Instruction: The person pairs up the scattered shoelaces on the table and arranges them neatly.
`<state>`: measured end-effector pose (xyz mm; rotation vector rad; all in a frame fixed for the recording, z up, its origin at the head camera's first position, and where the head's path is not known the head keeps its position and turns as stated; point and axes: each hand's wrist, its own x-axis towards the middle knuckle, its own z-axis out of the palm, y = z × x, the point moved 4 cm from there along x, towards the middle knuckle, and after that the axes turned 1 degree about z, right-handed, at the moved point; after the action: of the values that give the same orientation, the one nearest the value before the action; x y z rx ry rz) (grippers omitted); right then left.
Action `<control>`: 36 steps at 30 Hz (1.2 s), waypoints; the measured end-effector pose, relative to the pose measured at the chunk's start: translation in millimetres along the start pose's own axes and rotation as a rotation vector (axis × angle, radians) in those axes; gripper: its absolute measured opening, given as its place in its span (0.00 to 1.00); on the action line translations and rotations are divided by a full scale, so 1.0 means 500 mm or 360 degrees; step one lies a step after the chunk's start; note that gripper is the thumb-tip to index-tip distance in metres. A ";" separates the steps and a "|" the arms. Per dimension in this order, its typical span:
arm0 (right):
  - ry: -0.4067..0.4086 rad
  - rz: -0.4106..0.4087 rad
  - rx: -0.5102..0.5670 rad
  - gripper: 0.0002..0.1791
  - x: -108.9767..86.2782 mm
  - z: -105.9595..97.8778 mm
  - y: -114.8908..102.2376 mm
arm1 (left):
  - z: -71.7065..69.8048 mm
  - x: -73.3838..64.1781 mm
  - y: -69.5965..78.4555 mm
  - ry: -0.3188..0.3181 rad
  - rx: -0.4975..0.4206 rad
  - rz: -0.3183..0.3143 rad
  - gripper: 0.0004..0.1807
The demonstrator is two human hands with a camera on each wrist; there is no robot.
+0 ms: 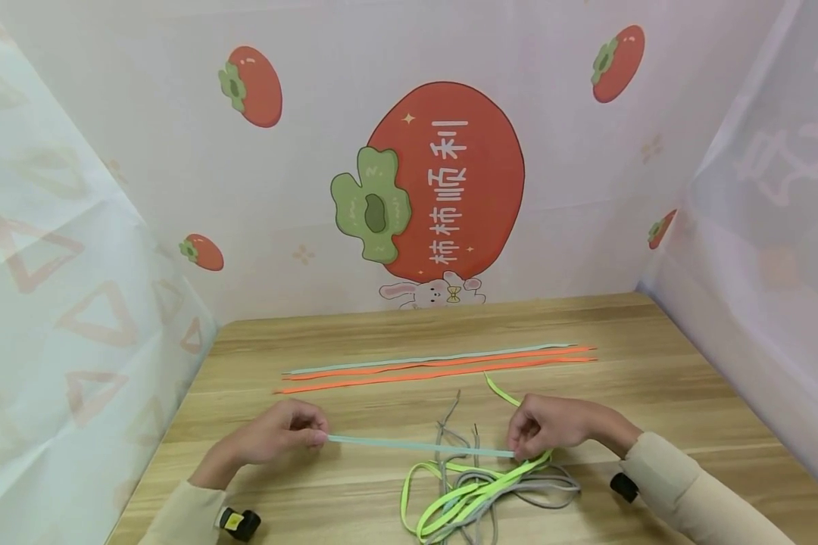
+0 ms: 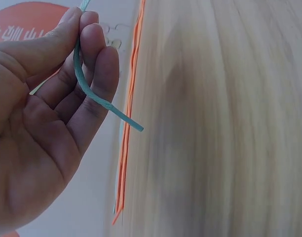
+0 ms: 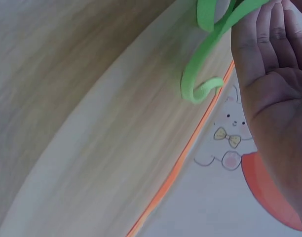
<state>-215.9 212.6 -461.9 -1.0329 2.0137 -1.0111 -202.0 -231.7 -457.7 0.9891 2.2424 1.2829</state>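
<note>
A light blue shoelace point(image 1: 416, 444) is stretched nearly straight between both hands above the table. My left hand point(image 1: 288, 433) pinches it between thumb and forefinger; in the left wrist view the loose end of the lace point(image 2: 94, 96) curves down across the fingers. At the other side my right hand point(image 1: 544, 428) pinches the lace beside a tangled pile. Neon green shoelaces point(image 1: 450, 503) and grey shoelaces point(image 1: 541, 484) make up that pile, below and left of the right hand. In the right wrist view a green lace point(image 3: 200, 61) hangs by the fingers.
Toward the back of the wooden table point(image 1: 300, 333) lie two orange shoelaces point(image 1: 382, 378) and one light blue lace point(image 1: 416, 359), straight and side by side. Behind the table stands a pale backdrop point(image 1: 300, 151) printed with persimmons. Similar sheets hang at both sides.
</note>
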 end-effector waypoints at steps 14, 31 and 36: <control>0.0038 0.0028 -0.0002 0.03 -0.035 -0.013 0.015 | -0.039 -0.040 -0.007 -0.0003 0.0017 0.0039 0.09; 0.0050 0.0134 -0.0047 0.02 -0.049 -0.015 0.025 | -0.089 -0.096 -0.034 0.0113 0.0046 -0.0045 0.08; 0.0090 0.0150 -0.0094 0.02 -0.058 -0.021 0.027 | -0.111 -0.124 -0.046 0.0180 0.0051 -0.0108 0.08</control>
<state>-215.2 246.1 -462.7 -0.9398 2.1288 -0.9459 -202.7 -317.8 -450.3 0.8632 2.3672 1.3075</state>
